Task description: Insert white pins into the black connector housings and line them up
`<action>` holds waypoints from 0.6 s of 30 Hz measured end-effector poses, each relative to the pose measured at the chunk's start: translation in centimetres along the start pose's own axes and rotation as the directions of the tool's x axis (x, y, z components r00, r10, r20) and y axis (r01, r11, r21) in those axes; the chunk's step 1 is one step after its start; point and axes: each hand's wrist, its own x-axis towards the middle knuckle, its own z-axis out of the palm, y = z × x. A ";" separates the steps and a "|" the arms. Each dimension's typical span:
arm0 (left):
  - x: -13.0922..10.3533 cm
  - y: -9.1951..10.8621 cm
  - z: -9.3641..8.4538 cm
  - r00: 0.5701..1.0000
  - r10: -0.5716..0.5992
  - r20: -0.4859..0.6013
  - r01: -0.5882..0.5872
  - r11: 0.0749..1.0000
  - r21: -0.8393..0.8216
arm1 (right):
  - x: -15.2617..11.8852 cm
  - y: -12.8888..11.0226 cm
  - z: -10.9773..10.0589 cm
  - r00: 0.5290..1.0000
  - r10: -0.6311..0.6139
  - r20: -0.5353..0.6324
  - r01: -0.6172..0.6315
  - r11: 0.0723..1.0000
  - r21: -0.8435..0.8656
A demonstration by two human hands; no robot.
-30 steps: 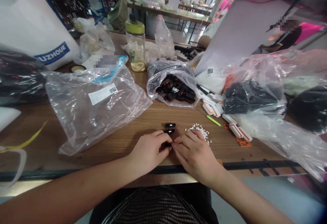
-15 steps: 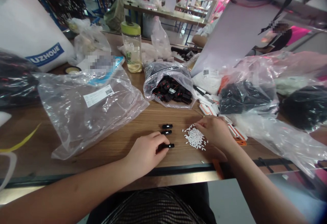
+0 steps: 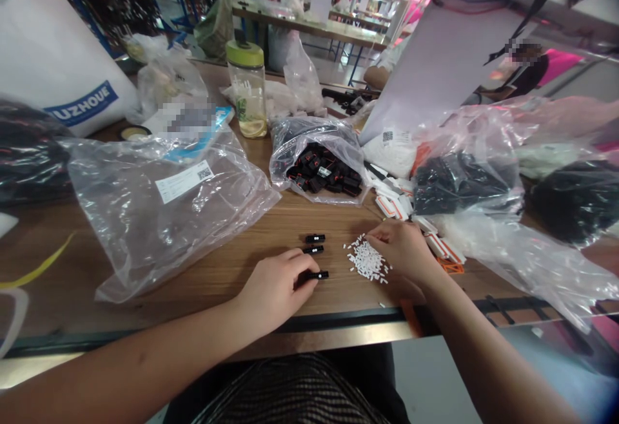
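Low on the wooden table, my left hand [image 3: 280, 284] has its fingers closed around a small black connector housing [image 3: 320, 275] with a white dot on its visible end. Two similar black connectors lie just beyond: a middle connector [image 3: 315, 250] by the fingertips and a farther connector [image 3: 315, 238], each with white dots. To the right is a loose pile of tiny white plastic pegs [image 3: 367, 260]. My right hand [image 3: 399, 243] reaches to the pile's upper right edge, thumb and fingertips pinched together. Whether a peg is between them is hidden.
An opened clear bag of black connectors [image 3: 324, 173] sits behind the pile. A large labelled plastic bag [image 3: 174, 218] covers the left side. A green-lidded bottle [image 3: 246, 89] stands behind. White and orange strips [image 3: 442, 247] and a clear bag [image 3: 527, 263] lie right. A person [image 3: 525, 73] is in the background.
The view shifts very slightly. Both hands keep nearly the same places, the left on the black connector and the right at the edge of the white pegs.
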 end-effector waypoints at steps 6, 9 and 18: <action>0.1 0.0 0.0 1.000 -0.009 0.007 0.009 1.000 0.005 | 0.0 -0.3 0.0 0.994 0.113 -0.003 -0.108 0.958 0.265; 0.1 0.0 0.0 1.000 -0.022 -0.001 0.022 0.999 0.027 | -1.1 -3.1 -0.7 0.998 -0.053 -0.019 0.056 0.918 0.391; 0.2 0.2 -0.1 1.000 -0.022 0.007 0.022 1.000 0.022 | -2.4 -9.5 0.3 0.886 -0.460 0.058 0.429 0.861 0.273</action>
